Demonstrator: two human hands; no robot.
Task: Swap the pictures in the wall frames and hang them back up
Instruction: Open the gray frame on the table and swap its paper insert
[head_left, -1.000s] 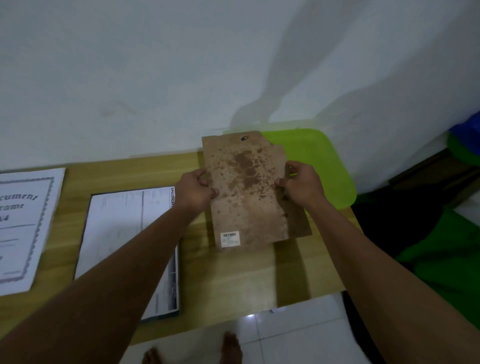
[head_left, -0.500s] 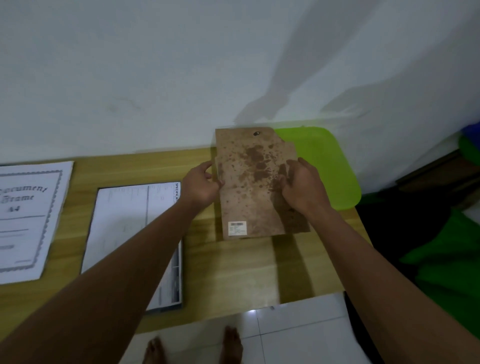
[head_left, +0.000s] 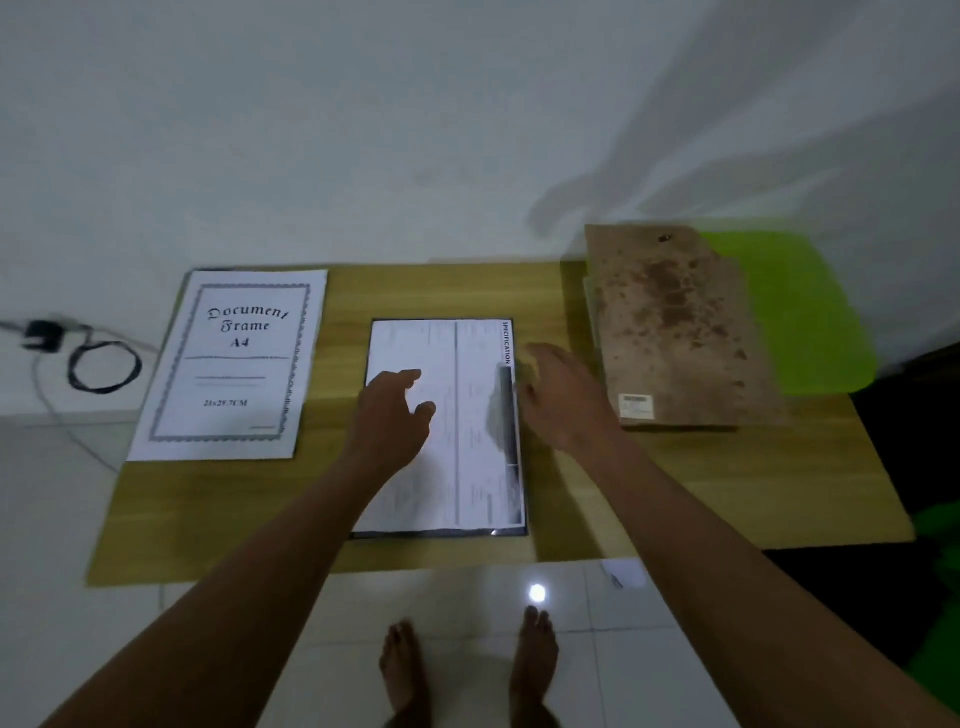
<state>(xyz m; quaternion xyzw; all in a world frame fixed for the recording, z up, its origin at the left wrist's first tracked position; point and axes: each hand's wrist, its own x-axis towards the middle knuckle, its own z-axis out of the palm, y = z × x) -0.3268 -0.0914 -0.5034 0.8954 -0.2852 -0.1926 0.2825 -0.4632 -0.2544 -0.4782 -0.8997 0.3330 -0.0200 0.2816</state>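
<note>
A dark-edged frame with a white specification sheet (head_left: 467, 415) lies flat in the middle of the wooden table (head_left: 701, 493). My left hand (head_left: 392, 415) hovers over the sheet's left part, fingers apart and empty. My right hand (head_left: 563, 400) is open just right of the frame's right edge. A stained brown backing board (head_left: 675, 322) lies at the right, partly on a green tray (head_left: 789, 312). A loose white "Document Frame A4" sheet (head_left: 234, 364) lies at the left.
A white wall rises right behind the table. A black coiled cable and plug (head_left: 98, 358) lie on the floor at the left. My bare feet (head_left: 467, 665) stand on white tiles in front of the table. Dark and green cloth (head_left: 930, 571) lies at the right.
Both hands let go of the brown backing board, which now lies at the right on the tray. The hands moved left over the frame with the specification sheet. The view shifted left.
</note>
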